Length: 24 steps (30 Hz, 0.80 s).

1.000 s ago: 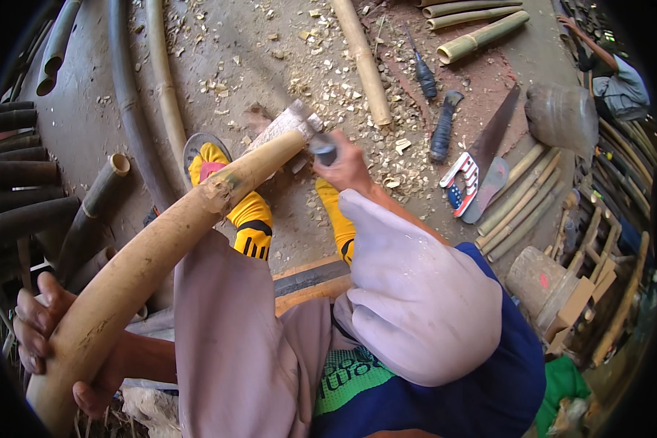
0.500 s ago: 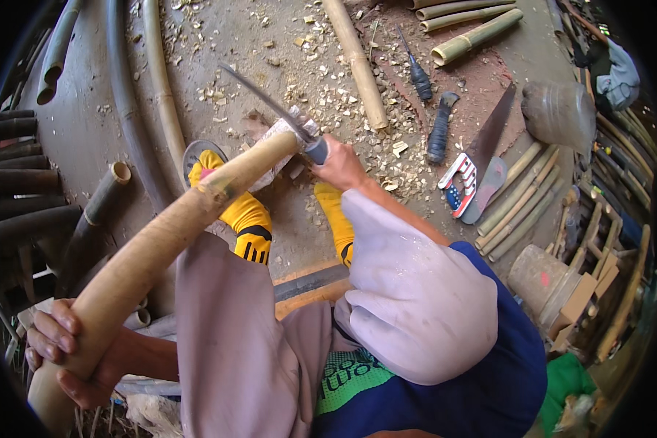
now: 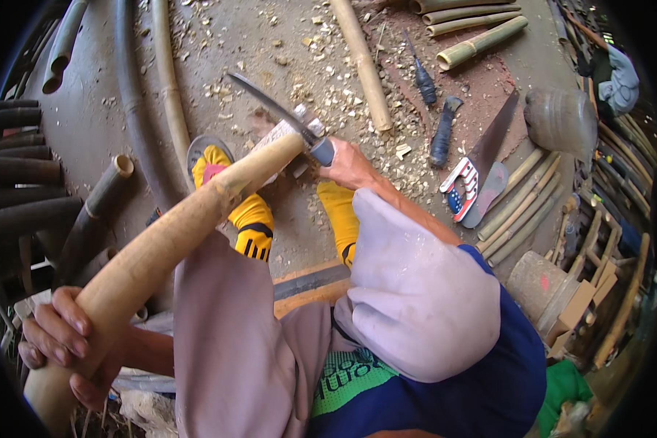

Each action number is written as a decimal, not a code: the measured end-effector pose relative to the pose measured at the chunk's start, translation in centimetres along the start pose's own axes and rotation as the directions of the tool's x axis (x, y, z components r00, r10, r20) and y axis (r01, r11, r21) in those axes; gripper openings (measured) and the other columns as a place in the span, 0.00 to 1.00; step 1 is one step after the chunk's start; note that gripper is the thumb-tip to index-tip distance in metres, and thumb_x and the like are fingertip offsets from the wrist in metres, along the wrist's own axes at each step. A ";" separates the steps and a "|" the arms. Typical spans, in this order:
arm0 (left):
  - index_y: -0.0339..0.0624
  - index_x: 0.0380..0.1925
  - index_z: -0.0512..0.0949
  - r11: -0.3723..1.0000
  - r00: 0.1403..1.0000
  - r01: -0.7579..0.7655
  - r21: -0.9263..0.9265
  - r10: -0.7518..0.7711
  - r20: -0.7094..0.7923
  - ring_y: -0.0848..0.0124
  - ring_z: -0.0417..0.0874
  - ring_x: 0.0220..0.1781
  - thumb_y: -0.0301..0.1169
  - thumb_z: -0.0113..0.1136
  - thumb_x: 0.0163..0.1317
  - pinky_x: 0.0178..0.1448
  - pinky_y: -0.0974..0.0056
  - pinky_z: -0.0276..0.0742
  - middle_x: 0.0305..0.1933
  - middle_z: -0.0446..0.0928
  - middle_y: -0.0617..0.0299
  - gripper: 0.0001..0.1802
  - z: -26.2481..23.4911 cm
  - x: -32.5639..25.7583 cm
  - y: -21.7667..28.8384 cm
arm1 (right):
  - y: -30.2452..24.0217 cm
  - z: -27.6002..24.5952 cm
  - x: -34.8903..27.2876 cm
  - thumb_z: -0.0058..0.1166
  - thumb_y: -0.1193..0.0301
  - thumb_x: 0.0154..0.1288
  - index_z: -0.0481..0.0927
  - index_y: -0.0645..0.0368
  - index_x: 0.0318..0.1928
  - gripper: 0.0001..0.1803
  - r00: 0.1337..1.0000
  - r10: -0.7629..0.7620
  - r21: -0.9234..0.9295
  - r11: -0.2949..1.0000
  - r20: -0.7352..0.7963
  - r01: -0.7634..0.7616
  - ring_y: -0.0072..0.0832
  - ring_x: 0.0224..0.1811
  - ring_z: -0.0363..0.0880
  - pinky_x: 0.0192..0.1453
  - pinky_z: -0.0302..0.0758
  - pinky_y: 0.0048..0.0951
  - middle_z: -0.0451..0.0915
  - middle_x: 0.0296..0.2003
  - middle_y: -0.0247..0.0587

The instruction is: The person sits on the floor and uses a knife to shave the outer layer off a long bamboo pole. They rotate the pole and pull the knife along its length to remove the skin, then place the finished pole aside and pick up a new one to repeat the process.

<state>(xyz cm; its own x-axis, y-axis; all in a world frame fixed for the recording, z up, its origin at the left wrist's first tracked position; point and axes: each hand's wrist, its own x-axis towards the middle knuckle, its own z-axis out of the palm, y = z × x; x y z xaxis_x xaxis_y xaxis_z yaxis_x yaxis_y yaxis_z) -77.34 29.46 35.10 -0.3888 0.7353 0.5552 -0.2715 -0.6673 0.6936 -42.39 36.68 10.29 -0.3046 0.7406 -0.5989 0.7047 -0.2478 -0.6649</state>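
Observation:
A thick pale bamboo pole (image 3: 175,226) slants across my left leg, from the lower left up toward the middle. Near its lower end my left hand (image 3: 62,339) is closed around it. In my right hand (image 3: 350,165) is the grey handle of a long knife (image 3: 266,101), whose dark blade points up and left past the pole's far end. Whether the blade touches the pole is hard to tell. Beneath that far end is a pale block (image 3: 270,133), partly hidden. My feet, in yellow socks (image 3: 252,226), are on either side of it.
Wood chips (image 3: 317,66) litter the ground ahead. To the right lie a handsaw (image 3: 493,131), a dark-wrapped tool (image 3: 442,135), a pointed tool (image 3: 423,80), a plastic container (image 3: 560,120), a bucket (image 3: 536,281) and bamboo lengths (image 3: 522,212). Dark poles (image 3: 22,171) are stacked at left.
The view has shifted slightly, and the floor things sit a little further right and lower. My left hand has moved slightly up along with the pole's near end. Both grips look the same.

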 end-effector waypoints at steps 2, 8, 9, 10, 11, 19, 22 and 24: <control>0.42 0.36 0.65 1.000 1.000 -0.016 0.006 0.016 0.026 0.77 0.68 0.22 0.32 0.60 0.36 0.31 0.69 0.70 0.26 0.66 0.70 0.24 0.0 -0.1 -0.1 | 0.1 0.7 -1.1 0.62 0.69 0.45 0.73 0.64 0.45 0.25 0.996 -0.006 0.054 0.998 -0.090 0.011 0.46 0.37 0.83 0.43 0.78 0.41 0.81 0.31 0.57; 0.42 0.38 0.66 1.000 0.997 -0.022 0.014 0.021 0.073 0.74 0.69 0.22 0.30 0.60 0.36 0.30 0.66 0.71 0.27 0.67 0.65 0.24 1.4 -0.3 -0.1 | -3.4 0.0 -4.1 0.66 0.71 0.48 0.74 0.62 0.42 0.21 0.807 -0.235 0.174 0.908 -0.542 0.381 0.28 0.29 0.81 0.34 0.78 0.29 0.81 0.29 0.44; 0.42 0.38 0.66 1.000 0.996 -0.023 0.003 0.023 0.087 0.74 0.69 0.22 0.30 0.60 0.36 0.30 0.65 0.71 0.27 0.67 0.65 0.24 1.4 -0.3 -0.2 | -2.9 0.2 -3.9 0.65 0.72 0.48 0.74 0.62 0.43 0.20 0.815 -0.248 0.185 0.901 -0.524 0.393 0.29 0.30 0.81 0.34 0.78 0.29 0.81 0.29 0.44; 0.42 0.38 0.66 1.000 0.995 -0.023 0.006 0.023 0.094 0.73 0.69 0.22 0.29 0.61 0.35 0.31 0.65 0.72 0.27 0.68 0.64 0.25 1.5 -0.4 -0.1 | -1.6 0.9 -3.2 0.64 0.73 0.48 0.74 0.62 0.43 0.20 0.823 -0.262 0.196 0.893 -0.504 0.405 0.30 0.31 0.81 0.34 0.78 0.29 0.81 0.30 0.44; 0.42 0.38 0.66 1.000 0.994 -0.025 0.011 0.024 0.102 0.73 0.69 0.22 0.29 0.60 0.35 0.31 0.65 0.72 0.28 0.68 0.64 0.25 1.6 -0.6 -0.3 | -0.2 1.7 -2.5 0.64 0.73 0.49 0.73 0.62 0.43 0.20 0.831 -0.273 0.212 0.885 -0.484 0.414 0.31 0.32 0.82 0.35 0.78 0.29 0.82 0.30 0.44; 0.40 0.42 0.67 1.000 0.986 -0.019 -0.009 0.020 0.164 0.72 0.70 0.25 0.30 0.60 0.40 0.34 0.64 0.71 0.30 0.68 0.64 0.25 2.3 -1.2 -0.1 | 0.4 0.1 -2.5 0.66 0.67 0.45 0.74 0.61 0.46 0.26 0.967 -0.021 0.003 1.000 -0.254 0.022 0.39 0.36 0.83 0.43 0.78 0.36 0.82 0.33 0.52; 0.41 0.44 0.67 1.000 0.995 0.020 -0.013 -0.019 0.095 0.71 0.69 0.31 0.32 0.61 0.45 0.39 0.60 0.67 0.30 0.67 0.63 0.24 2.6 -0.9 -0.1 | 0.2 0.5 -3.0 0.65 0.67 0.46 0.73 0.61 0.42 0.23 0.875 -0.158 0.054 0.977 -0.458 0.204 0.41 0.32 0.84 0.37 0.79 0.37 0.82 0.30 0.51; 0.42 0.44 0.68 0.995 0.999 0.021 0.101 -0.016 -0.045 0.69 0.69 0.34 0.34 0.59 0.48 0.43 0.60 0.67 0.32 0.68 0.60 0.21 3.0 -0.4 0.1 | -1.7 -1.3 -3.9 0.66 0.67 0.49 0.72 0.60 0.41 0.21 0.885 -0.170 0.103 0.966 -0.434 0.236 0.32 0.29 0.82 0.33 0.78 0.32 0.81 0.27 0.43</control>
<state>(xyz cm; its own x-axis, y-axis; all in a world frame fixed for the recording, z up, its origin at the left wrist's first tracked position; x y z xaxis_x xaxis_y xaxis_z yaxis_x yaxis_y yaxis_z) -74.57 29.42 36.30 -0.4237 0.7398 0.5226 -0.1891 -0.6365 0.7477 -41.54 34.96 14.31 -0.1110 0.9685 -0.2230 0.5426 -0.1289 -0.8301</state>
